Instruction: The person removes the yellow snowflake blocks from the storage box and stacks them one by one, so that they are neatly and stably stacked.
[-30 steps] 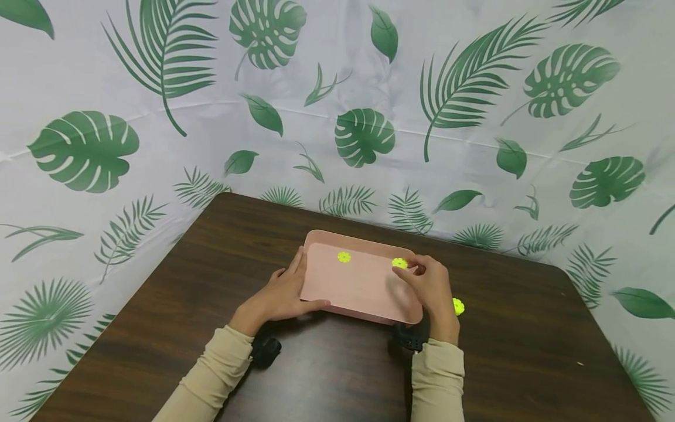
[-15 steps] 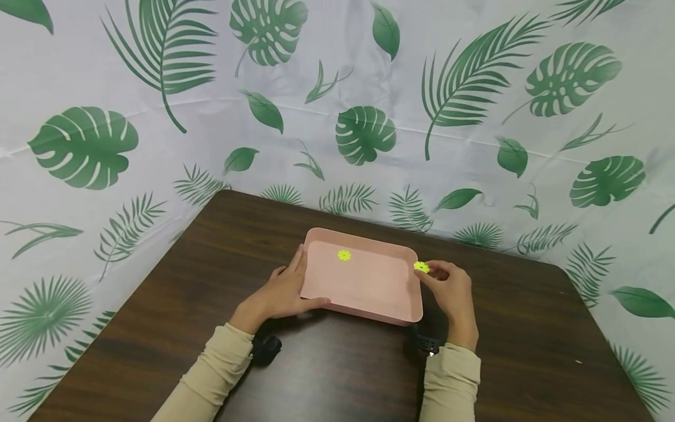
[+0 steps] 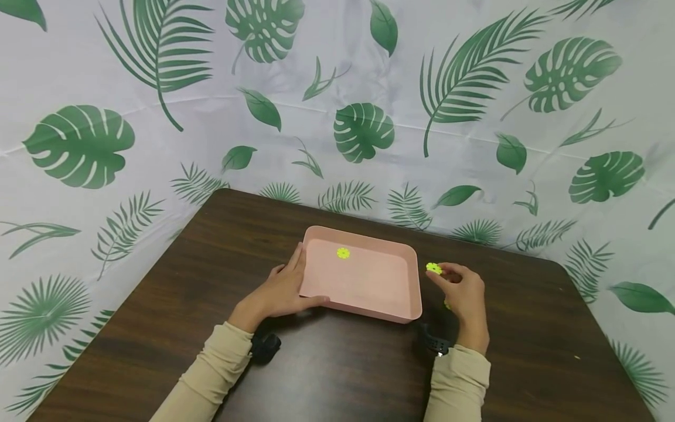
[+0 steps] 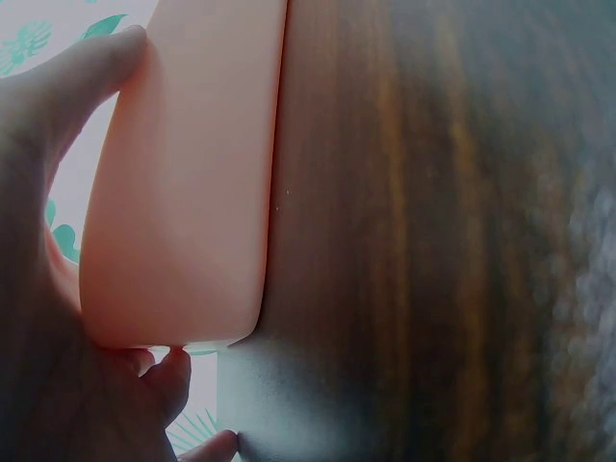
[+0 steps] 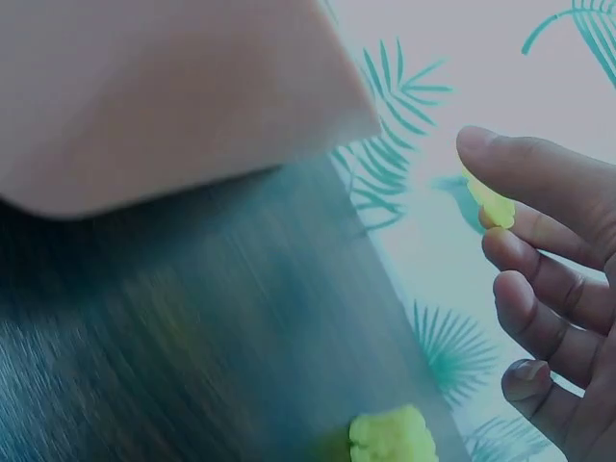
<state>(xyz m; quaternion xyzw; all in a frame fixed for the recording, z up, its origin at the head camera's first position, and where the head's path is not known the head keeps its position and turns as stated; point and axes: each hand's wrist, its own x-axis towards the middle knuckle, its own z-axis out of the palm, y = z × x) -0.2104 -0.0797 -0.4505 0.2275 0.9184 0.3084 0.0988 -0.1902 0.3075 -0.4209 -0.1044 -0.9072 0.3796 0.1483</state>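
A shallow pink tray stands on the dark wood table. At its near left corner my left hand holds it, thumb along the front wall and fingers along the left side. Just beyond the tray's right end, my right hand pinches a yellow-green flower-shaped piece between thumb and fingertips, above the table. The right wrist view shows that piece edge-on. A like flower-shaped piece lies inside the tray near the back wall. Another yellow piece sits on the table, mostly hidden by my right hand in the head view.
A white cloth with green leaf prints hangs behind the dark table. Black wrist straps with devices show under both wrists. A tiny pale speck lies on the table at the right.
My right hand has moved right, out from over the tray and past its right wall, still pinching the flower-shaped piece. The left hand and the tray have stayed in place.
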